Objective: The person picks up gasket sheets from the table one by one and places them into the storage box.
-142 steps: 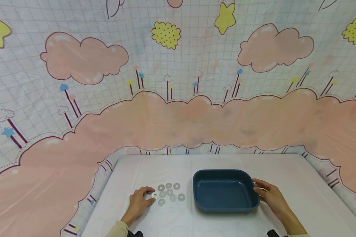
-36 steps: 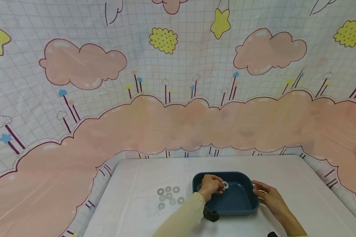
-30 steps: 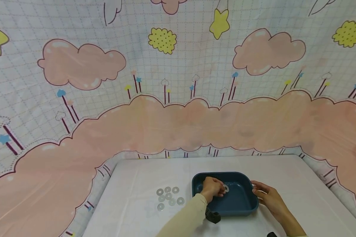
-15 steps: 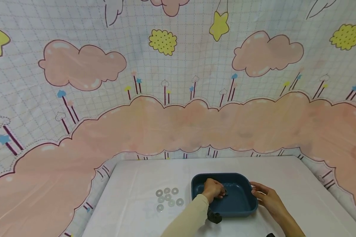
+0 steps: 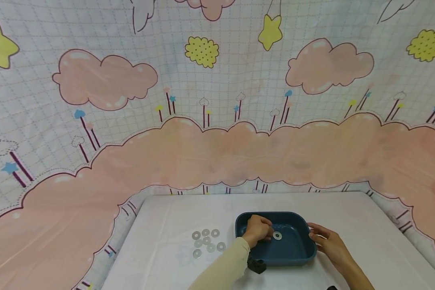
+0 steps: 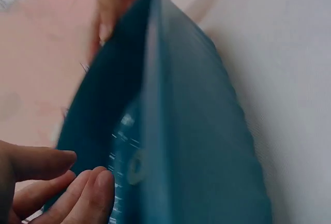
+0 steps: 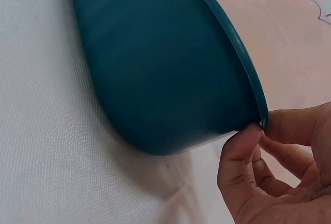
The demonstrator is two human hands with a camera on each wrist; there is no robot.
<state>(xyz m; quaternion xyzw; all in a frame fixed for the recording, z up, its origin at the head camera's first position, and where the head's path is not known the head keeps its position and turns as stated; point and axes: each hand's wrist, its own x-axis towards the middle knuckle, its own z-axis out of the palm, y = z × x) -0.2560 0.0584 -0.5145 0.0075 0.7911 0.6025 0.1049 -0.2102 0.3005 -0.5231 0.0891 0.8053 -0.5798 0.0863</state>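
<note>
One washer [image 5: 277, 235] lay flat inside the tray [image 5: 297, 257], just beside my empty, loosely curled left hand [image 5: 256, 230]; my right hand [image 5: 328, 243] pinched the tray's right rim to steady it.

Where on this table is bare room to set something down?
Bare cloth lies beyond the blue tray to the table's far edge, and right of the right hand. It is crowded where the washers cluster left of the tray.
</note>
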